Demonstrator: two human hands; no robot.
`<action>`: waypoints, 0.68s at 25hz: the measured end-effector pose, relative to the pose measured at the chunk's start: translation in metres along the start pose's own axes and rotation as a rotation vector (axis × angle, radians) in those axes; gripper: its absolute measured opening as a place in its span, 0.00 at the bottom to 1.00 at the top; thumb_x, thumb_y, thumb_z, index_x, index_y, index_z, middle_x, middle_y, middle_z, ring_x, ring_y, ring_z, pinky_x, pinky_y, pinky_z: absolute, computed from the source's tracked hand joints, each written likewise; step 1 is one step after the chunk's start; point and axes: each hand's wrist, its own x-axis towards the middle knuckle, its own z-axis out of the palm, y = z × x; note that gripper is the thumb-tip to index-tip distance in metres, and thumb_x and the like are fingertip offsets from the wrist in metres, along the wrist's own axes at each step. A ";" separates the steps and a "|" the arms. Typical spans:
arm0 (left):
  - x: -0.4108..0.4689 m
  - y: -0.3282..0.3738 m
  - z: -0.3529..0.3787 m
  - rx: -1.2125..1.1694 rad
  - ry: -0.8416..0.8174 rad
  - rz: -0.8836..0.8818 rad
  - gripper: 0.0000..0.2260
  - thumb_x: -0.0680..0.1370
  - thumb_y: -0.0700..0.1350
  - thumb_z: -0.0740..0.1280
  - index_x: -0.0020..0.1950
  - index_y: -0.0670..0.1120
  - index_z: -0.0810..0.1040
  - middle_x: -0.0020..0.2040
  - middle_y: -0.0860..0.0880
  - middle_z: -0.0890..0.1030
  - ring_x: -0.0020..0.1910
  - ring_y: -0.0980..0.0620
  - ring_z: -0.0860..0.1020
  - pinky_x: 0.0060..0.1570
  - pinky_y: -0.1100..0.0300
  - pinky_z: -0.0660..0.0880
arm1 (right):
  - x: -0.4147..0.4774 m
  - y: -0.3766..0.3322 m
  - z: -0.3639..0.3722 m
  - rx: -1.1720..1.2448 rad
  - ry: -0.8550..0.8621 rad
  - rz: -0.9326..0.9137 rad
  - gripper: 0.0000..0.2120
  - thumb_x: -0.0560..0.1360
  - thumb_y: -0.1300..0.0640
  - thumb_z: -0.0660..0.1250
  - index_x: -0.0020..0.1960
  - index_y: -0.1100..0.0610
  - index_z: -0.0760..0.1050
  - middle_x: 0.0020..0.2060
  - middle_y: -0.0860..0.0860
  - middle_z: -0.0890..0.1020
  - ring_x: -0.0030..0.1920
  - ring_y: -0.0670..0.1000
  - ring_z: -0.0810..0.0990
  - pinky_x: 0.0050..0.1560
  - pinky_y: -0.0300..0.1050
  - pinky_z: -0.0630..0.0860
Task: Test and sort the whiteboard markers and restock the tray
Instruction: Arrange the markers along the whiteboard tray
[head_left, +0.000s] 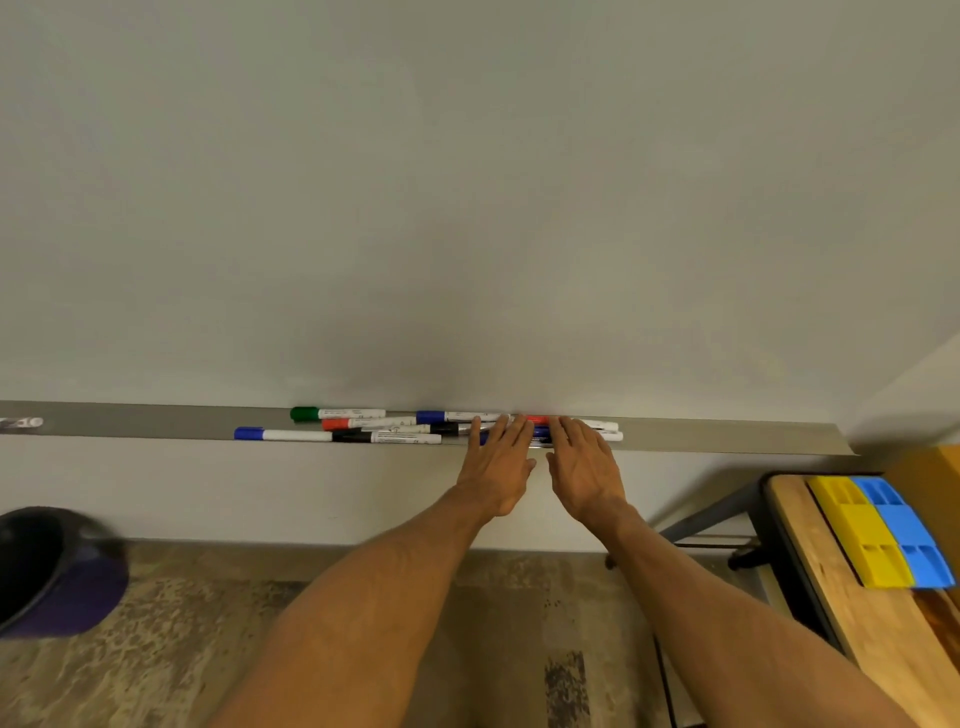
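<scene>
A grey metal tray (727, 439) runs under the blank whiteboard (467, 208). Several markers lie in it: a green-capped one (337, 413), a red-capped one (363, 423), a blue-capped one (283, 434) at the left, another blue-capped one (452, 416), and black-capped ones (395, 437). My left hand (498, 462) and my right hand (584, 467) reach side by side to the tray. Their straight fingers lie over markers there, among them a red cap (537, 419) and a blue marker (540, 435) showing between the hands. Neither hand grips anything.
A wooden-topped stand (852, 597) at the right carries a yellow bin (862, 535) and a blue bin (909, 530). A dark round container (47, 571) sits on the floor at the lower left. The tray's right end (841, 441) stops near the stand.
</scene>
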 end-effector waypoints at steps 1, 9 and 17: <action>0.004 0.003 0.001 -0.003 0.003 0.002 0.27 0.84 0.54 0.49 0.78 0.48 0.42 0.79 0.49 0.43 0.77 0.49 0.41 0.70 0.45 0.32 | 0.001 0.005 0.001 0.005 0.023 -0.004 0.24 0.77 0.61 0.65 0.71 0.63 0.65 0.67 0.61 0.72 0.67 0.61 0.70 0.69 0.57 0.65; 0.016 0.015 0.026 -0.040 0.052 -0.001 0.32 0.82 0.57 0.51 0.75 0.50 0.32 0.77 0.50 0.35 0.75 0.47 0.34 0.71 0.43 0.35 | 0.016 0.031 -0.002 -0.033 0.051 -0.011 0.17 0.72 0.63 0.70 0.60 0.59 0.75 0.55 0.59 0.78 0.55 0.58 0.75 0.55 0.53 0.74; 0.021 0.015 0.028 -0.015 0.091 0.040 0.32 0.82 0.58 0.51 0.76 0.49 0.33 0.78 0.50 0.36 0.75 0.50 0.35 0.70 0.42 0.32 | 0.027 0.038 -0.006 -0.088 0.035 0.035 0.17 0.75 0.60 0.68 0.63 0.56 0.71 0.58 0.54 0.75 0.58 0.54 0.71 0.58 0.48 0.70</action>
